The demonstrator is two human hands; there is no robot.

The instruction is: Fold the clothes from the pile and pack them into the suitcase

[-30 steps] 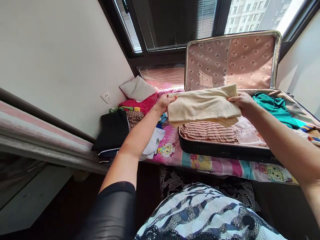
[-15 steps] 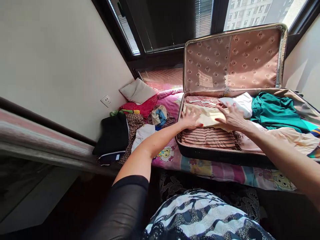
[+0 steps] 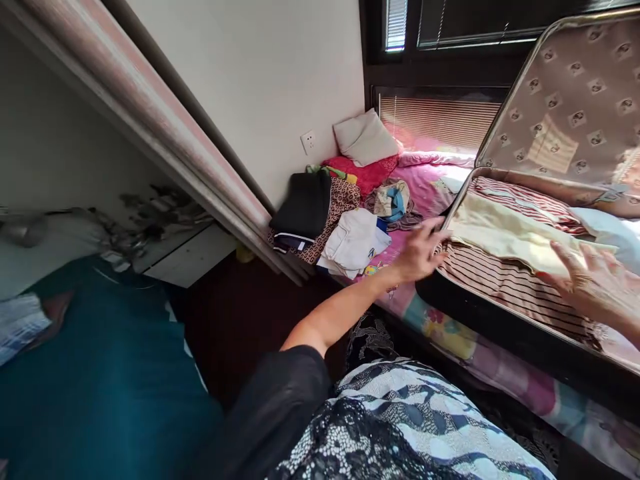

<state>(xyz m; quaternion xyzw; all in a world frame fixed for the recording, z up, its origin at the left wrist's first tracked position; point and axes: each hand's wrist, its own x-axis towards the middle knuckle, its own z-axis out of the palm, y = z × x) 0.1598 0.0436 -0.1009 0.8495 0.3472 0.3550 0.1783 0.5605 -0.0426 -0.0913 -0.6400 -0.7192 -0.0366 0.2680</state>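
Observation:
An open suitcase [image 3: 480,300] with a patterned lining lies at the right, its lid leaning back. Inside are a folded cream garment [image 3: 505,230], a black-striped pinkish garment [image 3: 500,273] and a red-and-white striped one [image 3: 525,200]. My right hand [image 3: 595,277] is spread over the cream garment, fingers apart and holding nothing; whether it touches the cloth I cannot tell. My left hand [image 3: 423,252] hovers by the suitcase's left rim, slightly blurred, with fingers apart and nothing in them. Left of it, folded white clothes [image 3: 353,240] lie on the pink bedding.
Folded black clothing [image 3: 303,207] and a brown patterned cloth [image 3: 343,200] sit by the wall, with a crumpled beige-and-blue garment [image 3: 393,200] and a pale cushion [image 3: 365,137] nearby. A pinkish curtain [image 3: 185,127] hangs left. Teal bedding [image 3: 100,380] fills the lower left.
The view has swung left, bringing the teal bedding into sight. My left hand has lifted off the cream garment and moved left past the suitcase rim. My right hand stays above that garment.

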